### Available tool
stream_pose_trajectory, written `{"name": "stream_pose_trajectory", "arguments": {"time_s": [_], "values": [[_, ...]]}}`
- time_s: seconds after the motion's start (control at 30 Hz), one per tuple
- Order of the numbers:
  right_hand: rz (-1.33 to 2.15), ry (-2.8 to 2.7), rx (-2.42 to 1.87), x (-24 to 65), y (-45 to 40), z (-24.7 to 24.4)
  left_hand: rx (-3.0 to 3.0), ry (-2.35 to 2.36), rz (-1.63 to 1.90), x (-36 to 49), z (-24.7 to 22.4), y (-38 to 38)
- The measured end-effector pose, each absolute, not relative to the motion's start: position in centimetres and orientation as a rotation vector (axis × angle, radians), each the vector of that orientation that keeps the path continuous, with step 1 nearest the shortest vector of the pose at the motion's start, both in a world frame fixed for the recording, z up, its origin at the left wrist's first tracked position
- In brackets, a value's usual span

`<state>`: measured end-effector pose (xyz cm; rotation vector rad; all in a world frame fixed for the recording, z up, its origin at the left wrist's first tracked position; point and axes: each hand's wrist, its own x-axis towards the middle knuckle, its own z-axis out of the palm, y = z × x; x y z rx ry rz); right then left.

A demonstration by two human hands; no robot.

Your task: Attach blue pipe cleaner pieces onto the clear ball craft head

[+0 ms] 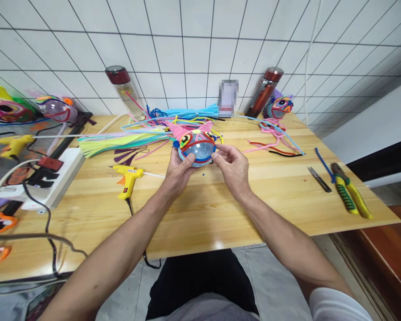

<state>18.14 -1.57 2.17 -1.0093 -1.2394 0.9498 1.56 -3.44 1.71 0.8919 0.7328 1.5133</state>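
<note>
My left hand (181,171) is wrapped round the left side of a clear plastic ball (200,150), its thumb across the lower front. The ball is trimmed with red, blue and pink pipe cleaners, with pink pointed ears and a yellow-green eye. At its right edge, my right hand (233,167) closes thumb and forefinger on the blue and red trim. Whether a separate small piece is between those fingertips, I cannot tell. A yellow glue gun (129,179) with a white glue stick lies left of my left forearm.
Pipe cleaner bundles (127,141) lie behind the ball. Pliers (349,191) and thread snips (319,179) rest on the right. A power strip (58,178) with cables is left, near a second glue gun (15,146). Two bottles (128,96) and another decorated ball (278,107) stand along the wall.
</note>
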Motion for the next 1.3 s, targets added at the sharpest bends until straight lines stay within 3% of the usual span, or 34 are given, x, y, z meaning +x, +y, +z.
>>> {"name": "stream_pose_trajectory", "arguments": {"time_s": [0.33,0.93,1.3], "values": [[0.807,-1.346,-1.051,18.2,-1.9,2.1,0.946,0.716,1.562,1.4,0.6,-2.8],[0.881,-1.268,-1.055,18.1,-1.4,2.0,0.965,0.710,1.570,1.4,0.8,-2.9],[0.482,-1.552,-1.103,18.6,-1.9,2.3,0.973,0.732,1.592,1.4,0.4,-2.7]]}}
